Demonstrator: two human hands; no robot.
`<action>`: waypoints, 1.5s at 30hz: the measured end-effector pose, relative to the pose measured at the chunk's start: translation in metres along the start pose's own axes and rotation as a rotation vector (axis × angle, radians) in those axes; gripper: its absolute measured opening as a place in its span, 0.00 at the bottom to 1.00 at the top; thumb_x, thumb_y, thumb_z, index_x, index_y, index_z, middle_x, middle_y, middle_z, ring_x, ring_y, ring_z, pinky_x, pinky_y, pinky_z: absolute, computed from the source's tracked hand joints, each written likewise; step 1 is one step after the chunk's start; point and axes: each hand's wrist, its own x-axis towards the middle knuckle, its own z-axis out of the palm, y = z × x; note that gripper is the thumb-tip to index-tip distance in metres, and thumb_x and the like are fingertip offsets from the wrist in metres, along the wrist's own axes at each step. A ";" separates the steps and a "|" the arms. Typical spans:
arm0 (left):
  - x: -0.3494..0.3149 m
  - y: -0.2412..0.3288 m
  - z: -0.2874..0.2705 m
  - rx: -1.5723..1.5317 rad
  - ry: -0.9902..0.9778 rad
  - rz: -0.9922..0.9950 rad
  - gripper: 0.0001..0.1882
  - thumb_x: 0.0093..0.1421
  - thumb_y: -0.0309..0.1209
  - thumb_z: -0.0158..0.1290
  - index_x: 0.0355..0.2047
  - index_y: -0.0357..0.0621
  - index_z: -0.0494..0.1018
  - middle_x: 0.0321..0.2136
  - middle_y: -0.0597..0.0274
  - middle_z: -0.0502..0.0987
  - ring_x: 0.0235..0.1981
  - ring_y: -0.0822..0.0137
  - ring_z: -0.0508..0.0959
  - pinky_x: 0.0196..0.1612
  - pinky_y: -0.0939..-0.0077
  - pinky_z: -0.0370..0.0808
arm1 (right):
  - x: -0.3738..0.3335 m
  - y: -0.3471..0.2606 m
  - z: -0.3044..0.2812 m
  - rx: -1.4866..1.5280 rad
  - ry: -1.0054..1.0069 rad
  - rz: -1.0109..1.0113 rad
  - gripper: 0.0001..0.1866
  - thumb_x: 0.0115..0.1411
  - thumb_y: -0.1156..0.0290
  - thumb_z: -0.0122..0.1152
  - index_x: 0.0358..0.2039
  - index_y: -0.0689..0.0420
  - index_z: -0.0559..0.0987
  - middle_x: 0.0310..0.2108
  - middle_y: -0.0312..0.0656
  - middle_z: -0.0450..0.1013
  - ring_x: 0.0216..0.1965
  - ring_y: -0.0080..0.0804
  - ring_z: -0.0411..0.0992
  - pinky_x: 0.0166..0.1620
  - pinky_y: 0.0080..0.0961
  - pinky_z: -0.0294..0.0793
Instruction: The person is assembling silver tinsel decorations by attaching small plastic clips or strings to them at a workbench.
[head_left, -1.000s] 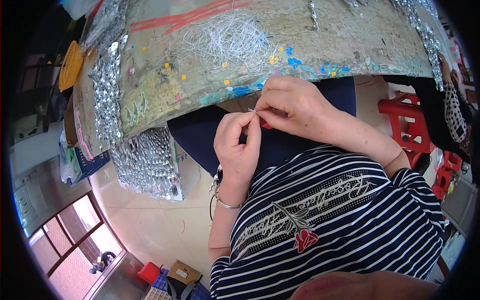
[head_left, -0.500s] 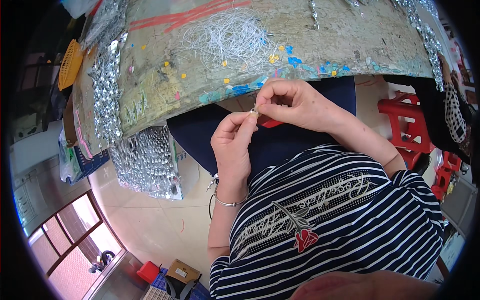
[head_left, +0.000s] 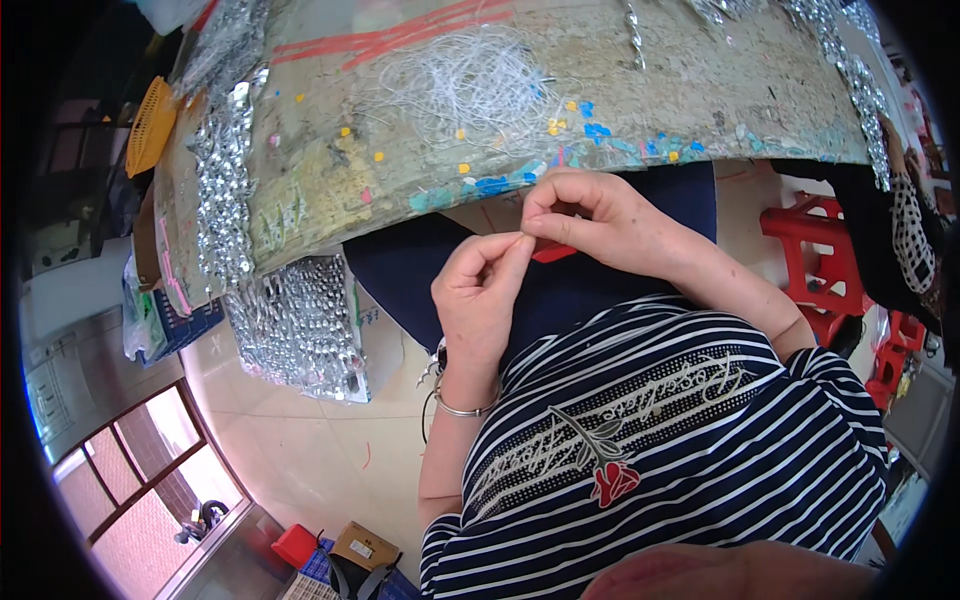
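Together, left hand (head_left: 478, 302) and right hand (head_left: 597, 222) show a narrow grip, any held piece's long axis hidden.

Pinching with left hand (head_left: 478, 300) and right hand (head_left: 610, 225), close together before a table (head_left: 310, 210) bearing tangled white thread (head_left: 475, 85).

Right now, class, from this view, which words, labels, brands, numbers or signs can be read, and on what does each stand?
Shirt: pale script lettering across the front, wording left uncopied.
Carton: a white label, too small to read.
Beside the silver strands: small blue-green marks, unreadable.
I can make out no others.
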 end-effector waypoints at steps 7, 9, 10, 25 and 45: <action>-0.002 0.007 -0.002 -0.016 -0.056 -0.100 0.05 0.57 0.23 0.59 0.34 0.36 0.80 0.21 0.77 0.71 0.22 0.87 0.63 0.25 0.92 0.58 | -0.003 -0.012 -0.007 0.302 -0.044 0.025 0.08 0.67 0.67 0.49 0.36 0.57 0.72 0.31 0.34 0.71 0.28 0.15 0.64 0.31 0.14 0.64; -0.004 0.005 -0.004 -0.059 -0.075 -0.123 0.05 0.58 0.24 0.58 0.34 0.37 0.80 0.21 0.78 0.72 0.22 0.87 0.63 0.26 0.92 0.60 | -0.004 -0.017 -0.004 0.404 -0.052 0.033 0.07 0.68 0.66 0.47 0.36 0.55 0.69 0.30 0.34 0.72 0.26 0.15 0.64 0.28 0.12 0.62; -0.004 0.004 -0.004 -0.046 -0.112 -0.129 0.04 0.58 0.24 0.58 0.33 0.37 0.80 0.22 0.77 0.72 0.22 0.86 0.64 0.26 0.91 0.62 | -0.003 -0.016 0.000 0.373 -0.050 0.063 0.07 0.69 0.65 0.45 0.36 0.53 0.67 0.24 0.32 0.69 0.23 0.16 0.62 0.25 0.12 0.59; -0.020 -0.015 -0.027 0.044 -0.403 -0.195 0.16 0.59 0.24 0.56 0.49 0.39 0.75 0.40 0.60 0.80 0.42 0.73 0.78 0.47 0.81 0.73 | 0.008 -0.025 -0.032 0.334 0.141 -0.045 0.07 0.69 0.65 0.46 0.33 0.52 0.65 0.19 0.27 0.55 0.19 0.15 0.52 0.23 0.14 0.53; 0.029 -0.005 -0.211 0.971 0.400 0.253 0.12 0.63 0.31 0.50 0.41 0.35 0.75 0.35 0.53 0.77 0.36 0.61 0.75 0.41 0.69 0.70 | 0.020 -0.024 -0.056 0.315 0.270 -0.003 0.13 0.69 0.65 0.46 0.49 0.58 0.70 0.35 0.36 0.73 0.36 0.20 0.71 0.44 0.20 0.71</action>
